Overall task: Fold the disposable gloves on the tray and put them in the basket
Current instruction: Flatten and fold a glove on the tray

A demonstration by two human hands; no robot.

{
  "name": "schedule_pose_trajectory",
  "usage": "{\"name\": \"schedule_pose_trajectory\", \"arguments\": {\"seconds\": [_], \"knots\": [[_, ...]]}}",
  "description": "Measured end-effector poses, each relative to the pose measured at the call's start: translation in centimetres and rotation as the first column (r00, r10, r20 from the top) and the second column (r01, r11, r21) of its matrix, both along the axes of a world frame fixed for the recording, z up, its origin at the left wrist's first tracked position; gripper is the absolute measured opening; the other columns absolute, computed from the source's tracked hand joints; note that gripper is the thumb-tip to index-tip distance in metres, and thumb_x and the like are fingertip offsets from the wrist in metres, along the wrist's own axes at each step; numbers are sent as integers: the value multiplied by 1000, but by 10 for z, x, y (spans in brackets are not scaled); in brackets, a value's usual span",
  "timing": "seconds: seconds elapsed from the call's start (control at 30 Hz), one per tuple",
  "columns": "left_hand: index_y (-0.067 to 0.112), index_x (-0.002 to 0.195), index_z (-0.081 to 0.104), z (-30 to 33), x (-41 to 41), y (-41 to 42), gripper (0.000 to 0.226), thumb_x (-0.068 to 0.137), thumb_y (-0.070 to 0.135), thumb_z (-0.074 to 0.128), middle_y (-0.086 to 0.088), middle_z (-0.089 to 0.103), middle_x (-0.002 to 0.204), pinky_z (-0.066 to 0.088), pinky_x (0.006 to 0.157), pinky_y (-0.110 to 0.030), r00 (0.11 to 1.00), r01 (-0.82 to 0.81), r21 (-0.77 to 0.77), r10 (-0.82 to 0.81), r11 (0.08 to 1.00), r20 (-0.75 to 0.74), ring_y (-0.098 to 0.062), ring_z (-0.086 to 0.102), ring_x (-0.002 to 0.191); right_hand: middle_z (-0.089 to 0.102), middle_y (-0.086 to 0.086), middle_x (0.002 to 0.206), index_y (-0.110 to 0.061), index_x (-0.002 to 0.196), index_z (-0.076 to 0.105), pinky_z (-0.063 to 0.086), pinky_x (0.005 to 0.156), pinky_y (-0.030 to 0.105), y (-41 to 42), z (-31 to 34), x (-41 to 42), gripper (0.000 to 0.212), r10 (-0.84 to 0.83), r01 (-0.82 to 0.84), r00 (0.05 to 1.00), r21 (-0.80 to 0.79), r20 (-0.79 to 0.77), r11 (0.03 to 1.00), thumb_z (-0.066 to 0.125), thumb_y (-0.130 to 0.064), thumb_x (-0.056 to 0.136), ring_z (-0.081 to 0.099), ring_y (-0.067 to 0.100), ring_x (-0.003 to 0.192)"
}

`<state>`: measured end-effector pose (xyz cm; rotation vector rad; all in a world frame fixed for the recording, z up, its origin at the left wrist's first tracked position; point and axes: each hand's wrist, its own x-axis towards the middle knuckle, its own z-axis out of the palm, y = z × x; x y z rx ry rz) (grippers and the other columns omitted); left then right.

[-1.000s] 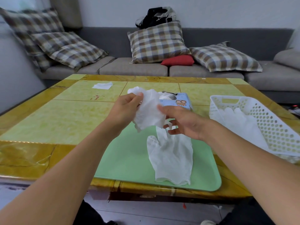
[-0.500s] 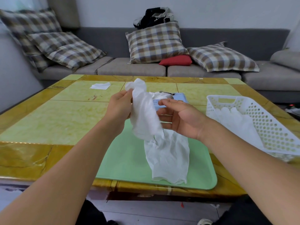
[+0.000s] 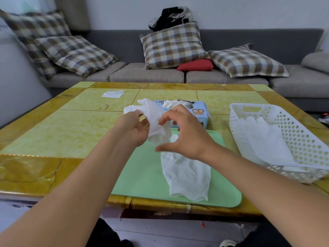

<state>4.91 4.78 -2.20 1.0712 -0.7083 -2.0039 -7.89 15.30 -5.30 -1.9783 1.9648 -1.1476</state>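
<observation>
A white tissue (image 3: pixel 112 94) lies flat on the far left part of the yellow-tiled counter (image 3: pixel 53 132). Nearer the middle, the left hand (image 3: pixel 135 129) is raised above the counter and grips a crumpled white glove (image 3: pixel 154 120), its fingers curled round the bunched material. Just to the right, the right hand (image 3: pixel 185 138) hovers beside that glove with thumb and fingers spread in a loose curve; whether its fingertips touch the glove is hard to tell. Behind the hands stands a blue box (image 3: pixel 199 111) with white material poking from its top. Below the hands, a second glove (image 3: pixel 187 177) lies flat on the green tray (image 3: pixel 142 175), its cuff toward the near edge. On the right, a white perforated basket (image 3: pixel 299 139) sits on the counter, well apart from the tray, with white gloves (image 3: pixel 263 139) already lying inside it.
</observation>
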Motion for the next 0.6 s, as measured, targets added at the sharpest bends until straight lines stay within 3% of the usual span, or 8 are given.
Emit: {"name": "schedule_pose_trajectory", "arguments": {"seconds": [0.1, 0.13, 0.23, 0.33, 0.43, 0.5, 0.57, 0.6], "knots": [[9, 97, 62, -3, 0, -1, 19, 105, 17, 47, -10, 69, 86, 58, 62, -41, 991, -19, -184, 43, 983, 125, -25, 67, 74, 67, -6, 89, -21, 84, 73, 51, 73, 22, -7, 5, -1, 9, 4, 26, 967, -116, 256, 993, 81, -18, 84, 61, 5, 77], [12, 100, 65, -5, 0, -4, 21, 105, 22, 48, -6, 70, 86, 57, 64, -35, 975, -36, -283, 96, 958, 202, -23, 67, 77, 69, -3, 84, -17, 82, 73, 53, 70, 27, -7, 8, -4, 10, 9, 46, 908, -121, 418, 992, 73, -12, 91, 61, 9, 72], [17, 96, 67, -8, 6, -15, 23, 102, 27, 49, -4, 72, 98, 54, 82, -37, 941, -52, -390, 176, 919, 289, -23, 67, 86, 63, 13, 92, -4, 103, 72, 53, 59, 29, -4, 18, -20, 17, -27, 126, 527, -47, 850, 991, 56, -6, 100, 56, 19, 74], [16, 87, 65, -15, 8, -21, 17, 99, 21, 54, -4, 68, 84, 47, 74, -35, 927, 37, -354, 101, 934, 362, -23, 61, 72, 64, 17, 108, 2, 127, 62, 56, 69, 34, 2, 21, -39, 29, -23, 60, 260, 8, 965, 998, 53, -5, 101, 58, 25, 85], [12, 98, 60, -17, 7, -18, 12, 95, 21, 53, -4, 65, 83, 48, 66, -32, 933, 172, -246, -78, 954, 352, -24, 60, 72, 67, 15, 106, -3, 122, 64, 57, 74, 37, 6, 23, -49, 26, 22, -65, 232, -7, 972, 998, 48, -2, 102, 60, 26, 87], [12, 107, 58, -12, 5, -12, 24, 88, 27, 56, -5, 65, 99, 51, 79, -38, 936, 192, -184, -124, 964, 330, -25, 62, 89, 67, 13, 97, -7, 107, 67, 58, 72, 37, 10, 30, -52, 24, 68, -122, 282, -35, 957, 992, 45, 2, 101, 63, 25, 82], [19, 124, 55, -3, 2, -5, 51, 77, 36, 62, -4, 57, 127, 42, 98, -42, 931, 135, -330, -5, 934, 366, -23, 54, 114, 69, 10, 92, -11, 97, 69, 58, 70, 37, 14, 40, -55, 28, 112, -208, 331, -44, 937, 977, 43, -1, 102, 65, 23, 79], [24, 135, 51, 1, 0, -4, 68, 71, 39, 64, -1, 51, 138, 36, 102, -41, 927, 172, -477, 22, 862, 374, -19, 48, 123, 69, 8, 92, -13, 95, 69, 57, 71, 35, 18, 45, -55, 28, 121, -255, 365, -25, 923, 967, 43, -5, 102, 65, 22, 80]]}}
